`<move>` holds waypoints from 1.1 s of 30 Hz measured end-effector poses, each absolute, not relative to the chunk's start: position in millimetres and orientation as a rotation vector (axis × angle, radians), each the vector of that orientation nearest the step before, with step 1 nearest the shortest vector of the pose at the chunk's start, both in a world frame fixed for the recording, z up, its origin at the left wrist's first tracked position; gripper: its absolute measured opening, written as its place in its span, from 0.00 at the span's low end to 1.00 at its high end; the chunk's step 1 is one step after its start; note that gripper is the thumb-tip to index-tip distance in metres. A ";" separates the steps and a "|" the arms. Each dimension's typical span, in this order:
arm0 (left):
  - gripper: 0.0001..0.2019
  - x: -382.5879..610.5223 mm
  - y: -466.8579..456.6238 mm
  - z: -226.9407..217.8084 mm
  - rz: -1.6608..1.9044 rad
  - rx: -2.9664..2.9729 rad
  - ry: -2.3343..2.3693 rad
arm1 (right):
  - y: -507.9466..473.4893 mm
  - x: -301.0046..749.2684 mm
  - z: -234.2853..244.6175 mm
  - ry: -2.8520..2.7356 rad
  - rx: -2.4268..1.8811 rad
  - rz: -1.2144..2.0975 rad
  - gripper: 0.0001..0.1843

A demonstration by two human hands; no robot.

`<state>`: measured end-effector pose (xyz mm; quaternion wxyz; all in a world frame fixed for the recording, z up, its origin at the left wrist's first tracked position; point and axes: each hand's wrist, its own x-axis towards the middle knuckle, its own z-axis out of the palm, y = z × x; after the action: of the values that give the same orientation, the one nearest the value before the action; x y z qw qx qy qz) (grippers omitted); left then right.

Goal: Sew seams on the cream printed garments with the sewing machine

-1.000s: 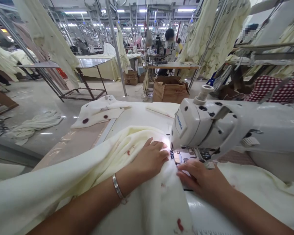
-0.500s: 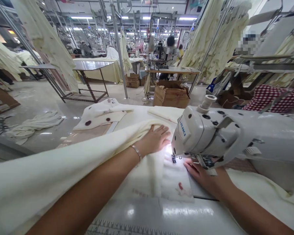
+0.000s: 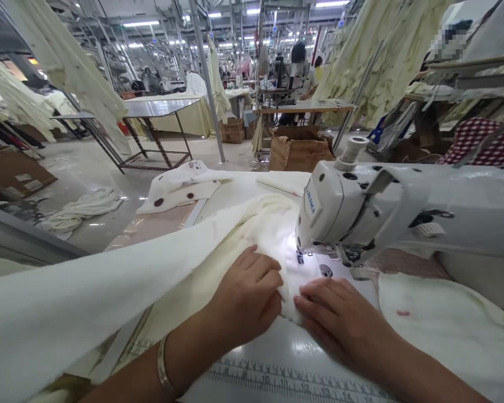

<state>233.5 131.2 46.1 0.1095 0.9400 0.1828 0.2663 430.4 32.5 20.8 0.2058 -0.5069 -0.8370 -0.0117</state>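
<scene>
A long cream fabric [image 3: 109, 280] runs from the lower left across the white sewing table [image 3: 273, 358] to the needle area of a grey-white JUKI sewing machine head [image 3: 353, 210]. My left hand [image 3: 246, 296] curls over the fabric, with a silver bangle [image 3: 162, 366] on its wrist. Close beside it, my right hand [image 3: 336, 316] presses the fabric's edge just in front of the presser foot [image 3: 344, 254]. More cream fabric [image 3: 445, 324] lies to the right of the machine. A ruler scale [image 3: 285, 380] is printed on the table in front of my hands.
Beyond the machine lie a spotted white cloth [image 3: 180, 187] and a torn cardboard box [image 3: 300, 148]. Cream garments [image 3: 382, 61] hang overhead. A co-worker [image 3: 298, 73] sits at a distant machine. A cloth heap [image 3: 84, 210] lies on the floor at left.
My hands have come closer together and closed over the fabric, which is now bunched between them. My left hand has moved towards me, and more of the ruler scale shows.
</scene>
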 end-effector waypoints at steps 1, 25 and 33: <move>0.04 236.5 132.4 45.5 0.775 2.777 0.511 | 31.7 429.4 21.8 -2.309 -1.403 -0.040 0.08; 0.13 243.6 119.3 39.0 0.380 2.677 0.592 | 23.0 415.5 19.5 -2.341 -1.315 -0.166 0.08; 0.13 274.3 162.8 20.9 0.309 2.843 0.571 | 53.1 433.4 17.3 -2.279 -1.506 -0.231 0.11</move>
<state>274.3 162.8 20.9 0.1125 0.9687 0.1944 0.1054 433.4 53.1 17.3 0.1988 -0.5385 -0.8146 -0.0826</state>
